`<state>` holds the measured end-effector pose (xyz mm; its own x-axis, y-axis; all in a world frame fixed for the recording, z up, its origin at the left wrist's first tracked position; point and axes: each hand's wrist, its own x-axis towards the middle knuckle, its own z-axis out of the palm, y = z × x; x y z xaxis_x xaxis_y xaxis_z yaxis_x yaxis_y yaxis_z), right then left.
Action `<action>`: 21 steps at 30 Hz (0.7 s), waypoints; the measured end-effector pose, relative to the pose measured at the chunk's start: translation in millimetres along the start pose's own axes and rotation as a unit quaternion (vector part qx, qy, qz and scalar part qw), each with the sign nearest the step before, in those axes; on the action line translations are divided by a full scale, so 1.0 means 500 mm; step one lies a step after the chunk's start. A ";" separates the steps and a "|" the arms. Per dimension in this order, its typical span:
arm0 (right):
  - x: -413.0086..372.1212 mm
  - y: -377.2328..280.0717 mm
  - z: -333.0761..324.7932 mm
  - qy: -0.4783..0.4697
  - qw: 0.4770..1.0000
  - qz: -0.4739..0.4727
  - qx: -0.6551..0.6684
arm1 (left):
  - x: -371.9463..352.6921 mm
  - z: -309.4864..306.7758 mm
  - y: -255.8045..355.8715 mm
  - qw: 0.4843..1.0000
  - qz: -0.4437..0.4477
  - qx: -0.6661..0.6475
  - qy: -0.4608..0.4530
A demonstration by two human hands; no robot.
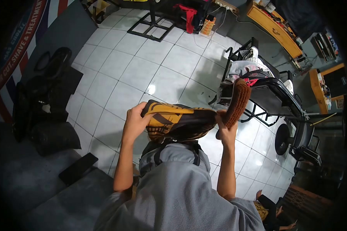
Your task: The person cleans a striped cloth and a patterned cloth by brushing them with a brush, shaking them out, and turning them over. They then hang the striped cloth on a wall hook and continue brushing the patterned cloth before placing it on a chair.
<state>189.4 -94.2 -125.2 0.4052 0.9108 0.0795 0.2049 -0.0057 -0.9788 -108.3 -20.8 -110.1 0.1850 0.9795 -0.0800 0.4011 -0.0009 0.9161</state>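
Observation:
In front of my waist, a folded black-and-yellow cloth (181,121) stretches between my two hands. My left hand (137,120) is closed on its left end, with the thumb along the front. My right hand (227,130) grips a brown bristle brush (240,102), which points upward with its bristles facing right. The right end of the cloth is also at the fingers of that hand. The brush's handle is mostly hidden by the hand. The cloth's lower edge hangs slightly above my lap.
Beyond the cloth is a white tiled floor (133,71). A black barber chair (270,90) with clothes and bags on it stands to the right. Black chair parts (54,134) are on the left. Wooden drawers (275,29) line the back right. Another person (272,210) is at lower right.

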 end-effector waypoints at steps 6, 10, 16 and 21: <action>0.026 -0.025 -0.018 0.039 0.996 -0.081 0.005 | 0.005 -0.023 0.073 0.996 0.045 0.079 -0.020; 0.042 -0.072 -0.046 0.104 0.992 -0.066 0.000 | 0.020 -0.056 0.034 0.976 0.146 0.146 -0.061; 0.065 -0.074 -0.058 0.089 0.982 -0.159 -0.053 | 0.063 -0.031 -0.064 0.977 0.107 0.176 0.056; 0.081 -0.062 -0.094 0.018 0.989 -0.131 -0.067 | 0.097 -0.019 -0.075 0.951 0.131 0.140 0.243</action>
<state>241.1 -76.5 -82.6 0.3536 0.8729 0.3361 0.4216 0.1720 -0.8903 -123.1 28.9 -144.5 -0.0976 0.9156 0.3900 0.6341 -0.2448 0.7335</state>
